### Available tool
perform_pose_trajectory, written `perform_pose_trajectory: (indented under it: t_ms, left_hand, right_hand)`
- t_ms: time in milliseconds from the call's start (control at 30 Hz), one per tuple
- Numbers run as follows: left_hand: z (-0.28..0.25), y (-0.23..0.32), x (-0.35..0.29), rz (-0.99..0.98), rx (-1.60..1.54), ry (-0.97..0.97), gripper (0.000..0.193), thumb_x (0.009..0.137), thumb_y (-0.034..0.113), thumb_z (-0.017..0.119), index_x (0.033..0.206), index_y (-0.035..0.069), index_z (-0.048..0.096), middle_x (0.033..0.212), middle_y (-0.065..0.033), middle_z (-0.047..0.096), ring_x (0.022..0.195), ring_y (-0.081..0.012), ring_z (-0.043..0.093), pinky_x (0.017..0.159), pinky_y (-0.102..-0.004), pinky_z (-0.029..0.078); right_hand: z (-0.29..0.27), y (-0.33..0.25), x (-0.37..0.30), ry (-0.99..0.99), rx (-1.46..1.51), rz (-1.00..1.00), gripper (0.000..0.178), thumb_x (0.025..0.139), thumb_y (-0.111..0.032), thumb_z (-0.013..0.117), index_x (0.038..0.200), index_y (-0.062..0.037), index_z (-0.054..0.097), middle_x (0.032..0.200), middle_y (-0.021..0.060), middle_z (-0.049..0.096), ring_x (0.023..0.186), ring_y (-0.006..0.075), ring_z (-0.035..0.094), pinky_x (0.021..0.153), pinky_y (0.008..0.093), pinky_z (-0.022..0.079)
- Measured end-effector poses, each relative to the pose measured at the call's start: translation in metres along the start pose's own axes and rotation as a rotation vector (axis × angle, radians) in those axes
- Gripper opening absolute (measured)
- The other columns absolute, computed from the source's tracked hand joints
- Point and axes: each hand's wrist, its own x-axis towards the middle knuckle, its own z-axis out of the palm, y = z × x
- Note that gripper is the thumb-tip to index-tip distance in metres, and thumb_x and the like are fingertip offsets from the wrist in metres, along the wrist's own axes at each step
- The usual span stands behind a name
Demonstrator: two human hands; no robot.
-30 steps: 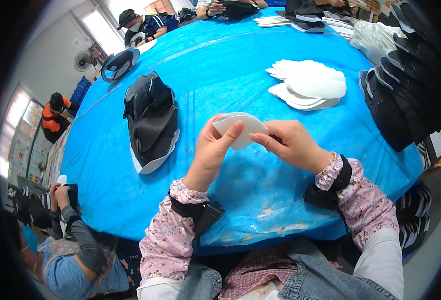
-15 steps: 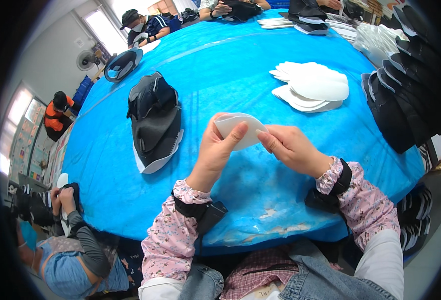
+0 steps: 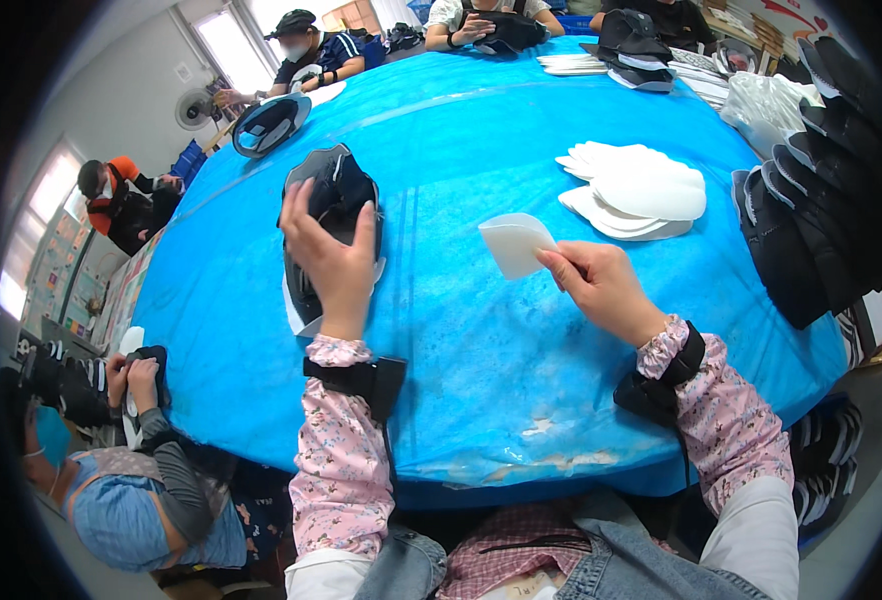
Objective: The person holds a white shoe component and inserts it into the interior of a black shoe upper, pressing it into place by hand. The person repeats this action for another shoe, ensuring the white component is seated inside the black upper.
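My right hand (image 3: pixel 601 290) pinches a thin white cap-brim insert (image 3: pixel 513 243) by one corner, raised over the table's middle. My left hand (image 3: pixel 339 262) is open, its fingers spread over an unfinished black cap (image 3: pixel 331 168) lying on the left of the table. The hand hides much of this cap, and whether they touch I cannot tell. A loose pile of similar white inserts (image 3: pixel 651 188) lies to the right, beyond my right hand.
Blue sheeting covers the round table (image 3: pixel 441 360). Tall stacks of black caps (image 3: pixel 796 235) stand at the right edge, near a clear plastic bag (image 3: pixel 766 105). Another cap (image 3: pixel 269 125) lies far left. Co-workers sit around the table; one (image 3: pixel 151 510) is close on my left.
My left hand has let go of the white insert and moved left over the black cap. The right hand keeps hold of the insert, now out to the right.
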Motion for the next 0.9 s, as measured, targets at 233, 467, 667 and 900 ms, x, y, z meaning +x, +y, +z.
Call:
perform_pose_trajectory:
  t_ms: [233, 467, 667, 900]
  left_hand:
    - [-0.015, -0.06, -0.013, -0.331, 0.455, -0.362, 0.1, 0.068, 0.049, 0.069, 0.135, -0.007, 0.021, 0.14, -0.0268, 0.022, 0.128, -0.0394, 0.028, 0.103, -0.0449, 0.026]
    - [-0.023, -0.07, -0.013, -0.401, 0.402, -0.395, 0.102, 0.065, 0.046, 0.073, 0.136, -0.005, 0.021, 0.13, -0.0237, 0.041, 0.118, -0.036, 0.042, 0.094, -0.0429, 0.038]
    - [-0.03, -0.051, -0.004, -0.451, 0.034, -0.411, 0.087, 0.067, 0.027, 0.076, 0.139, 0.014, 0.028, 0.116, -0.0135, 0.056, 0.109, -0.031, 0.051, 0.087, -0.0393, 0.043]
    - [-0.032, -0.037, 0.008, 0.104, 0.022, -0.386, 0.066, 0.069, 0.003, 0.067, 0.129, 0.019, 0.046, 0.123, -0.0061, 0.051, 0.109, -0.0252, 0.048, 0.092, -0.0358, 0.034]
  right_hand:
    - [0.0, -0.011, 0.0, -0.017, -0.006, 0.011, 0.034, 0.09, -0.03, 0.052, 0.069, -0.0055, 0.061, 0.051, 0.0055, 0.052, 0.043, 0.0167, 0.047, 0.044, 0.0313, 0.035]
    - [-0.001, 0.003, 0.002, 0.032, -0.051, 0.027, 0.038, 0.092, -0.033, 0.049, 0.066, -0.0062, 0.06, 0.05, 0.0066, 0.051, 0.043, 0.0179, 0.047, 0.045, 0.0322, 0.035]
    - [0.0, 0.021, 0.002, 0.103, 0.111, 0.089, 0.044, 0.093, -0.037, 0.046, 0.064, -0.0054, 0.057, 0.047, 0.0026, 0.045, 0.043, 0.011, 0.043, 0.044, 0.0283, 0.033]
    - [-0.002, 0.023, 0.011, 0.29, 0.509, 0.167, 0.047, 0.094, -0.042, 0.042, 0.065, -0.0054, 0.051, 0.052, -0.0024, 0.042, 0.047, 0.0043, 0.041, 0.044, 0.0191, 0.032]
